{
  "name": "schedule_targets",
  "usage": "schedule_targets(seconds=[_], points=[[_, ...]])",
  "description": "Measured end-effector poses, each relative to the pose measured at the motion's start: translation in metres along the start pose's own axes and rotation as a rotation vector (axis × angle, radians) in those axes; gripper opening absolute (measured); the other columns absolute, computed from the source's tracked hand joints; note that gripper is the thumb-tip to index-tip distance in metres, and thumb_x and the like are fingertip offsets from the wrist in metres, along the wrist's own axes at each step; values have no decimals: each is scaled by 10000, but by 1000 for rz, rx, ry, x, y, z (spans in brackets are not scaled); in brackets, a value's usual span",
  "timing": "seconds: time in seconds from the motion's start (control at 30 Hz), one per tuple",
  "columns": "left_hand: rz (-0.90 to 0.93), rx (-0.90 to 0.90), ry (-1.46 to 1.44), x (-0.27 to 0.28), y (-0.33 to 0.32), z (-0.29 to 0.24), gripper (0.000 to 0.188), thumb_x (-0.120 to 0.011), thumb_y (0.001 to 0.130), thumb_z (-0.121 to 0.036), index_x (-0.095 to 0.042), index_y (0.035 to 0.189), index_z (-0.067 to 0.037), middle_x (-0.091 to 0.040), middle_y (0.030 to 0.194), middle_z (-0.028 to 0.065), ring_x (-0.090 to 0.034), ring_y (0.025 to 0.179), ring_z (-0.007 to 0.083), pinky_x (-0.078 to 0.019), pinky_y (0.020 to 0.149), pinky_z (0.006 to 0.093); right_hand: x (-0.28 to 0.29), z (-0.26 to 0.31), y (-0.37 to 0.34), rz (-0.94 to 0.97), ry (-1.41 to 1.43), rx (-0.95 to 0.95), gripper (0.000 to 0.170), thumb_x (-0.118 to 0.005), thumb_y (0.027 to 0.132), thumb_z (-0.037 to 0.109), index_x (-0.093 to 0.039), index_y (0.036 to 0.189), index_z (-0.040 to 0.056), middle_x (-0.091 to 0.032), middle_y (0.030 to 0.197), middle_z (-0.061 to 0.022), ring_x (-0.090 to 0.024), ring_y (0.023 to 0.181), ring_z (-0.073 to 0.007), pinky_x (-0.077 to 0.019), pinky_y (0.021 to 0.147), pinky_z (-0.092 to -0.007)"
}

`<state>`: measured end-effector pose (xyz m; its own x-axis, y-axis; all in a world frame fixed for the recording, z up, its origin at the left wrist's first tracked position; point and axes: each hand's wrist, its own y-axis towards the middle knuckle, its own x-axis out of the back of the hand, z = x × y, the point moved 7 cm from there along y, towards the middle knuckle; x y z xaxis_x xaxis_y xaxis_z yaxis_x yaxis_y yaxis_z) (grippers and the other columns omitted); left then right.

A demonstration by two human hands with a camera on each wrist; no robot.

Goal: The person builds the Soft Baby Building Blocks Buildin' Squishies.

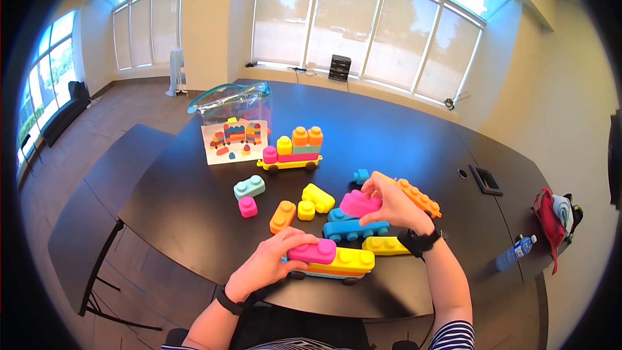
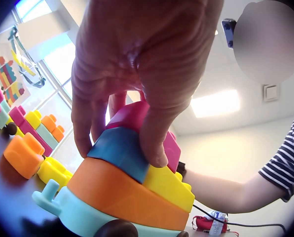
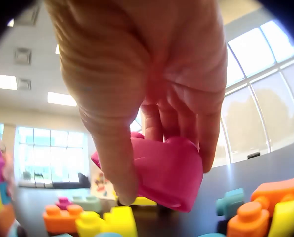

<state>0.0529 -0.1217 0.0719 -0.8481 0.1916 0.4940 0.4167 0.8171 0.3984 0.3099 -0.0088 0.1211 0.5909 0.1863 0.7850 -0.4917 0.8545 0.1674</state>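
My left hand [image 1: 262, 266] grips a long pink block [image 1: 317, 251] on top of a stacked block car. In the left wrist view, thumb and fingertips reach down beside a blue block [image 2: 120, 150]. Below that come a yellow block [image 2: 169, 187], an orange block [image 2: 127, 190] and a light-blue wheeled base [image 2: 83, 215]. Over the right side of the pile, my right hand [image 1: 395, 204] pinches another pink block [image 3: 169, 170] between thumb and fingers. Beneath it lie a blue wheeled base [image 1: 356, 229] and a yellow piece [image 1: 387, 245].
A finished-looking block car [image 1: 298, 152] stands farther back, beside a clear bag [image 1: 236, 107] with a picture card [image 1: 234, 142]. Loose orange [image 1: 282, 216], yellow [image 1: 318, 198] and teal [image 1: 249, 187] blocks lie mid-table. A water bottle [image 1: 515, 254] and red bag [image 1: 551, 217] are at right.
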Motion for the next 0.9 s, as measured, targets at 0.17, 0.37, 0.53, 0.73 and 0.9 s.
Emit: schedule_targets(seconds=[0.17, 0.37, 0.53, 0.73, 0.9], points=[[-8, 7, 13, 1, 0, -4, 616, -903, 746, 11, -700, 1316, -103, -684, 1218, 97, -685, 1119, 309, -556, 985, 394, -17, 51, -52, -11, -49, 211, 653, -906, 837, 159, -594, 1407, 99, -621, 1154, -113, -642, 1058, -290, -522, 969, -383], [-3, 0, 18, 1, 0, -4, 612, -904, 742, 12, -697, 1309, -94, -684, 1217, 101, -684, 1125, 314, -554, 984, 398, -41, 64, -78, 29, -25, 138, 524, -821, 923, 166, -581, 1378, 63, -650, 1218, -163, -665, 1117, -358, -550, 970, -426], [-11, -31, 17, 2, 0, -3, 621, -874, 764, 16, -683, 1338, -125, -671, 1218, 98, -683, 1122, 328, -559, 965, 409, -47, 71, -87, -11, 23, 112, 454, -763, 980, 182, -567, 1373, 66, -665, 1226, -198, -656, 1138, -395, -540, 976, -448], [-3, -26, 18, 2, 0, -4, 623, -872, 764, 16, -682, 1339, -128, -668, 1228, 99, -686, 1119, 331, -562, 962, 409, -60, 64, -87, 23, 10, 110, 413, -745, 998, 178, -602, 1362, 44, -674, 1182, -166, -663, 1064, -357, -533, 958, -430], [1, -36, 32, 2, 0, -3, 622, -855, 780, 18, -677, 1354, -146, -659, 1229, 96, -690, 1111, 335, -568, 941, 415, -65, 62, -88, -2, -24, 154, 381, -729, 997, 160, -604, 1343, 61, -658, 1128, -160, -643, 1033, -356, -526, 941, -437]])
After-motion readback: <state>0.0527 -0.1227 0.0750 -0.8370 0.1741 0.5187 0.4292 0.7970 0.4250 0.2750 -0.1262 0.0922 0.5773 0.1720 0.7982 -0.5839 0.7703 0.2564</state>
